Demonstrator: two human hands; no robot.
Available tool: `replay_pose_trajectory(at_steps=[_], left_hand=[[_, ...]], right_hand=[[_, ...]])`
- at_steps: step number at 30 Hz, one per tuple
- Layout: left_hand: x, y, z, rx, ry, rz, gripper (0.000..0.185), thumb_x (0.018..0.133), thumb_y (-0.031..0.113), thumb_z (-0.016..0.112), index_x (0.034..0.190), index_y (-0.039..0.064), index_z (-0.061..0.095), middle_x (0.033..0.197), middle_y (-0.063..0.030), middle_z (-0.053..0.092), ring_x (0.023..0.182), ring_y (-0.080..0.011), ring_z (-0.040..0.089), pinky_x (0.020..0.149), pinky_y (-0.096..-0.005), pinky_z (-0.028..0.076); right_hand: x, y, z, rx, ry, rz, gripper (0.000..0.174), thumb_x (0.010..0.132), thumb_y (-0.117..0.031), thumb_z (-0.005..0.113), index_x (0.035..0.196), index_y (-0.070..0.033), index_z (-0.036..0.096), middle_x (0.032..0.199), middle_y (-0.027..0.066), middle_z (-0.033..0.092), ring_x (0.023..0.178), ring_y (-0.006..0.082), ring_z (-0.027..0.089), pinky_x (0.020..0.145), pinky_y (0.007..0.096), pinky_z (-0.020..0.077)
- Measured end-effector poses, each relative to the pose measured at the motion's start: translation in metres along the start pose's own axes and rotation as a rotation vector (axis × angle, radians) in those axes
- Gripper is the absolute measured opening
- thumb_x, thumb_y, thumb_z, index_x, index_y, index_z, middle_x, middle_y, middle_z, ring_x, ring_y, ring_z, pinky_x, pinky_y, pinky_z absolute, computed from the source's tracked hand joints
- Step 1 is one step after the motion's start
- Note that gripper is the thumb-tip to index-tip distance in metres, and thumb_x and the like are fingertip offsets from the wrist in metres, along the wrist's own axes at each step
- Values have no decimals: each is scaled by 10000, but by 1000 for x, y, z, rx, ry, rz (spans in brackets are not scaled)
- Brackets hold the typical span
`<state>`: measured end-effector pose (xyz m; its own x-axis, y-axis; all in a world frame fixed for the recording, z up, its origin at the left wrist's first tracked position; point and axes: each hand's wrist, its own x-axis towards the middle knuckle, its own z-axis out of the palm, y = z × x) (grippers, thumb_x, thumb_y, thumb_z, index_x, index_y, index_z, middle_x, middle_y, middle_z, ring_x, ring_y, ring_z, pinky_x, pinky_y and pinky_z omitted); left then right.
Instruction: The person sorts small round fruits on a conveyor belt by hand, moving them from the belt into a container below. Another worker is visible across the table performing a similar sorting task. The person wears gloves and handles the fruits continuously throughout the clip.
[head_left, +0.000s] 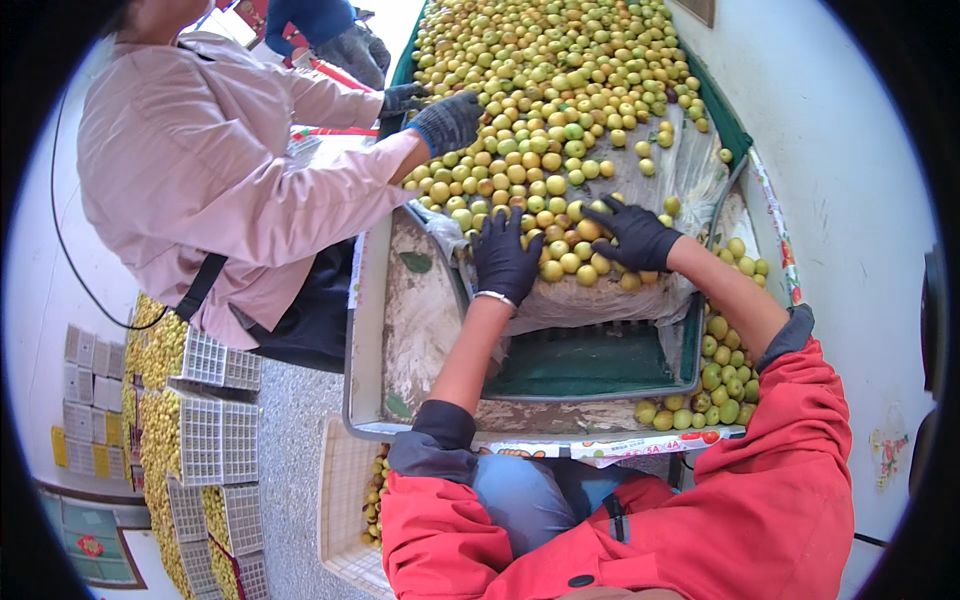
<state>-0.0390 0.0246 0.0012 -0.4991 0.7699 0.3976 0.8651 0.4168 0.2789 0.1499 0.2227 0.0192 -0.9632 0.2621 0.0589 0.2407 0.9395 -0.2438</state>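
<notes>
Round yellow-green fruits (517, 174), which look like jujubes, cover the sloping bed of a sorting table in front of me. My left hand (507, 256), in a dark glove, lies palm down at the left of the heap's lower end, its fingers spread and touching fruits. Across from it, my right hand (636, 235), gloved likewise, reaches over the right side with fingers apart. A cluster of fruits sits between the two hands. Clear plastic sheeting (600, 306) lines the bed's lower end. Below that is an opening with a green lining (585, 361).
More fruits (724, 375) lie in the tray's right-hand channel. At left stands a co-worker in pink, whose grey-gloved hand (448, 124) is over the heap. A plastic crate (341, 480) holding fruits is beneath the tray's left corner. Stacked crates (219, 439) stand further left.
</notes>
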Motion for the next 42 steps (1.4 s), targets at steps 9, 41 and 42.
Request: replay_pose_trajectory(at_steps=[9,41,42], left_hand=[[-14,19,0,-32,-138,123,582,930,439,618,1426,145,541,1465,-217,491,1363,-490,404,1117,-595,312],[-20,34,4,-329,-53,122,496,935,357,636,1345,82,585,1367,-204,592,1304,-409,510,1117,-559,312],[-20,26,2,-419,-41,88,481,942,342,640,1345,84,588,1370,-201,589,1302,-400,515,1115,-530,328]], right_hand=[[58,11,-41,287,277,-81,275,934,-218,624,1153,-84,723,987,186,733,903,355,712,818,415,563],[92,28,7,614,95,-79,300,897,-281,708,1122,-84,736,946,116,754,845,163,703,804,316,552],[103,29,-8,582,116,49,290,900,-297,707,1080,-75,753,864,93,754,759,164,698,757,323,555]])
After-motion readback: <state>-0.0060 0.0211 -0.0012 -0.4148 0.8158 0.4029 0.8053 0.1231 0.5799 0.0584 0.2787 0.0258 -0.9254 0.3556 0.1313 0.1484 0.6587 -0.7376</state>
